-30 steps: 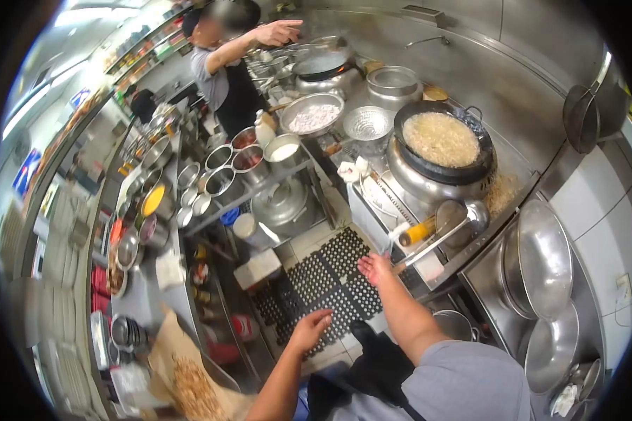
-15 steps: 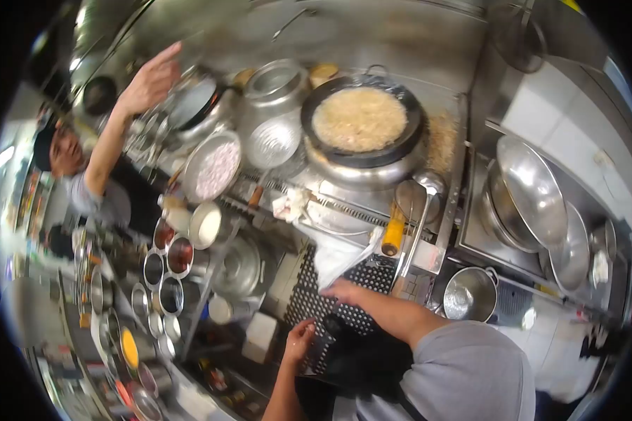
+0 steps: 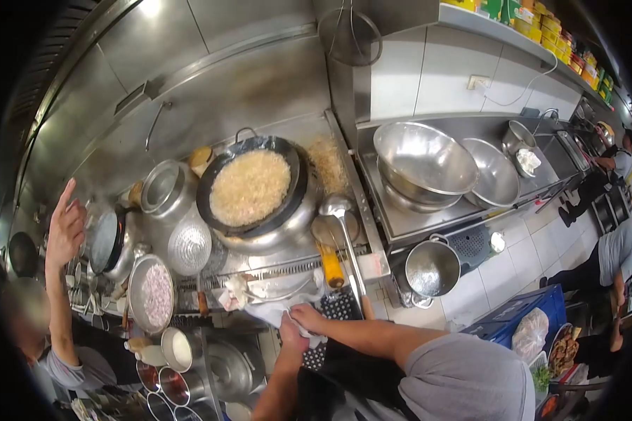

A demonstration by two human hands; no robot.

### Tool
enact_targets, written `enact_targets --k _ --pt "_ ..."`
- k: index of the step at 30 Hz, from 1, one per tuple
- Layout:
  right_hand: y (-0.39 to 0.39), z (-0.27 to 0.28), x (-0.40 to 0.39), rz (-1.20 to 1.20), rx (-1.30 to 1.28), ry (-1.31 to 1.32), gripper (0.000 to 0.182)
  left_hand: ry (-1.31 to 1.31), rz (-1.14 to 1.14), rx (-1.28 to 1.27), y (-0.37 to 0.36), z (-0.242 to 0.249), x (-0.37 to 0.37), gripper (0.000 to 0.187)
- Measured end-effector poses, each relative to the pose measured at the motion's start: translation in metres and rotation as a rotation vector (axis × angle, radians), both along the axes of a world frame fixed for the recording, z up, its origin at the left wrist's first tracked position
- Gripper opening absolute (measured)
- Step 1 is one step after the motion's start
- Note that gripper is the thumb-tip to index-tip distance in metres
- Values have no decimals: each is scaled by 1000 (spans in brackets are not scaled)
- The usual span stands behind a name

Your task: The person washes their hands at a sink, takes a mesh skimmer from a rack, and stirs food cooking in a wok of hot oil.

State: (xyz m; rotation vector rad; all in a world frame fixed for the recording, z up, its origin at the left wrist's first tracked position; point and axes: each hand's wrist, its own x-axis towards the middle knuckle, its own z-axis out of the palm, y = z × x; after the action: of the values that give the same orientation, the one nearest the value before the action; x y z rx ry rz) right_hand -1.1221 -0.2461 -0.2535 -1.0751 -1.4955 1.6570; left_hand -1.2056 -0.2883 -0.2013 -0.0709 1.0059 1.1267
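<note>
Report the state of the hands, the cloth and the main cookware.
Left hand: gripping cloth
Right hand: gripping cloth
White cloth: partly bunched
Black wok: uncovered, full of pale, frothy contents
Ladle: lying unheld
Two-handled pot: uncovered
Large metal bowl: stacked, open side up
Co-worker's hand: raised, index finger extended

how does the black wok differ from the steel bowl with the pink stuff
The black wok is dark, while the steel bowl is silvery. The wok looks wider than the bowl. The wok holds golden, frothy contents; the bowl holds pale pink pieces. Both are round and uncovered.
</note>
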Motion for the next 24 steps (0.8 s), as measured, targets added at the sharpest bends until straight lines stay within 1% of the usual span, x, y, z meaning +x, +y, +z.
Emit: enact_targets --k 2,3,4,5,6,7,8,9,10,11,12,13,14,15,16,17,19,20,21,22,23,24 --pt "24 0 4 -54 313 -270 22 115 -52 60 18 -8 -12 34" --pt "33 15 21 97 361 -324 26 182 -224 144 25 -14 -21 32" --pt "38 23 32 122 307 -319 26 468 -514 235 37 4 -30 36" --pt "44 30 46 142 254 -315 27 758 -805 322 46 42 -36 39" --pt "47 43 73 212 350 -323 28 1050 -1093 403 57 82 -38 43" --pt "50 52 105 286 443 -335 29 1188 -1283 448 82 130 -35 47" --pt "56 40 135 410 209 -250 32 1269 -1155 540 110 148 -38 42" --pt "62 28 165 533 -29 -166 34 1445 -1064 448 151 162 -43 43" --pt "60 56 201 498 -70 -244 34 1601 -884 821 178 236 -16 41" --pt "55 93 237 462 -109 -323 35 1461 -686 783 207 281 9 35" --pt "53 95 265 391 -127 -374 35 1606 -564 909 236 328 36 31" --pt "50 89 291 318 -146 -425 35 1642 -419 1111 263 371 63 28" --pt "47 77 320 234 -57 -482 35 1595 -392 1204 290 405 88 29" --pt "46 66 343 149 35 -537 34 1683 -281 1367 313 441 118 28" --pt "40 69 357 18 79 -647 35 1706 -243 1408 336 472 147 30" --pt "29 80 369 -118 121 -753 35 1784 -180 1436 367 494 172 31" --pt "16 72 384 -208 -42 -809 39 1855 -7 1529 431 527 224 35" --pt "5 69 387 -242 -85 -771 41 1879 73 1578 453 539 246 37" --pt "-7 36 390 -329 -110 -734 44 1918 45 1487 468 546 266 35" --pt "-17 21 391 -310 -62 -780 44 1952 22 1399 480 555 286 34" --pt "-30 4 390 -354 -158 -681 40 1978 1 1313 490 562 299 33" --pt "-43 6 386 -366 -125 -738 31 2000 0 1256 502 563 305 34"
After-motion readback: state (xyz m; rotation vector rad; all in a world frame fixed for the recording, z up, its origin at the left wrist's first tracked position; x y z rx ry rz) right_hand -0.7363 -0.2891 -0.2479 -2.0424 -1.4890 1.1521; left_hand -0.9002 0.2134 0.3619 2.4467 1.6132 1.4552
